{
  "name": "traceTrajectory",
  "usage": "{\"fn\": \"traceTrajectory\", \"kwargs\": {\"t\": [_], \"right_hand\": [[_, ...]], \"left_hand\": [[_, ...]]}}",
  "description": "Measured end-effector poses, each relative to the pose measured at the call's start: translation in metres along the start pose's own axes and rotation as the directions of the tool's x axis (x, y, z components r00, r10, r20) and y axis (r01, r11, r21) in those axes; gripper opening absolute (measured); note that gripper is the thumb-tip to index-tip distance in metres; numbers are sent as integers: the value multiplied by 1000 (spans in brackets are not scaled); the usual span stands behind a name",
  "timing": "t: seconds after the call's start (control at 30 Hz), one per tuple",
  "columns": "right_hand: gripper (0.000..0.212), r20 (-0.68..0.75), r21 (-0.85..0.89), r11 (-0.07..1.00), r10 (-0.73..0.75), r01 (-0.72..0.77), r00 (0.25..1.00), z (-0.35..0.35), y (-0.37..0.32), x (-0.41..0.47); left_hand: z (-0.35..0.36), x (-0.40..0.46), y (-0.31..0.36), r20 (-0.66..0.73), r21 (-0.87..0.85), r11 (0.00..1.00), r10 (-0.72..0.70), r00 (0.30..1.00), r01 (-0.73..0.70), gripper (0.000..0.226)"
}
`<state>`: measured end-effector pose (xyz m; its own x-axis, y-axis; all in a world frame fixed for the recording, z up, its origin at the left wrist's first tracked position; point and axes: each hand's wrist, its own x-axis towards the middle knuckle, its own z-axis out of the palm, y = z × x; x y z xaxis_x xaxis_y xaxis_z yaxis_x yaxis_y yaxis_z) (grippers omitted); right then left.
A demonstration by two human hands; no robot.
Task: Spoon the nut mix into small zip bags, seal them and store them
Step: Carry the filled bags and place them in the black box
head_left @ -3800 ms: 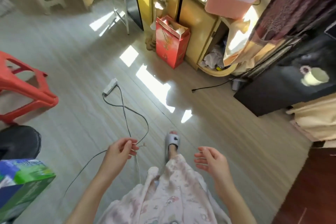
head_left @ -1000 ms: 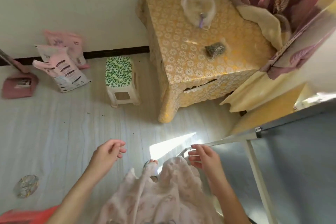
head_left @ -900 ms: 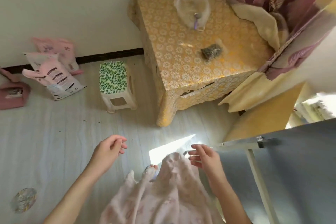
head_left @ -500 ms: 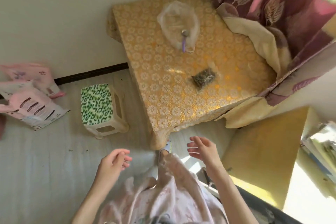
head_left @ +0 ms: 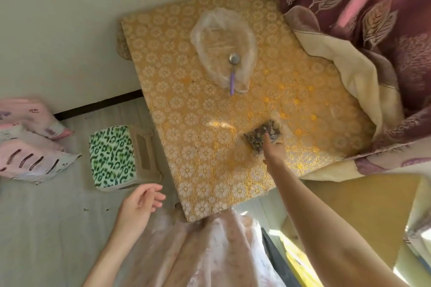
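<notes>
One clear crinkled zip bag (head_left: 264, 134) of nuts, right hand (head_left: 273, 154) touching, gold floral tablecloth (head_left: 198, 128)

You're over a yellow-clothed table (head_left: 205, 137) against a pale wall (head_left: 70, 18), a green-patterned stool (head_left: 113, 155) beside it, maroon curtain (head_left: 373, 7) alongside.

Right hand (head_left: 273, 154) now outstretched over the table (head_left: 198, 123), onto the filled zip bag (head_left: 264, 135).

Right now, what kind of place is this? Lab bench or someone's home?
Most likely a home living space, not a lab. A low table under a gold floral cloth stands against a plain wall, a small leopard-print stool sits beside it on the floor, and a maroon leaf-pattern curtain drapes over its far corner.
</notes>
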<state>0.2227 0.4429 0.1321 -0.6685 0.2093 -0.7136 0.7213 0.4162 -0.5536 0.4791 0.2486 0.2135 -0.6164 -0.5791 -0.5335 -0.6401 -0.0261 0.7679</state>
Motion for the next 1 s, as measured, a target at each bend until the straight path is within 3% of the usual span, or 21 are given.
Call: {"fn": "traceTrajectory", "kwargs": {"t": [0.27, 0.37, 0.5, 0.6, 0.7, 0.8, 1.0], "right_hand": [[109, -280, -336, 927, 72, -168, 957, 49, -21, 43], [110, -307, -382, 903, 79, -198, 948, 57, -18, 48], [89, -305, -368, 915, 49, -165, 951, 58, -18, 48], [73, -219, -220, 971, 38, -87, 975, 50, -12, 40], [57, -151, 80, 995, 77, -66, 985, 36, -4, 15], [46, -93, 339, 939, 100, -63, 991, 20, 6, -29], [29, -128, 614, 788, 56, 35, 990, -10, 62, -130]], "left_hand": [[-8, 47, 11, 87, 118, 992, 24, 996, -34, 21], [-16, 55, 9, 83, 121, 992, 15, 996, -25, 21], [-21, 65, 8, 90, 149, 989, 5, 996, -18, 22], [-21, 72, 16, 146, 179, 983, 25, 989, -51, 22], [-17, 78, 28, 218, 199, 973, 69, 974, -113, 21], [-11, 83, 42, 313, 214, 960, 105, 944, -177, 22], [-11, 88, 53, 537, 268, 916, 114, 836, -297, 22]]}}
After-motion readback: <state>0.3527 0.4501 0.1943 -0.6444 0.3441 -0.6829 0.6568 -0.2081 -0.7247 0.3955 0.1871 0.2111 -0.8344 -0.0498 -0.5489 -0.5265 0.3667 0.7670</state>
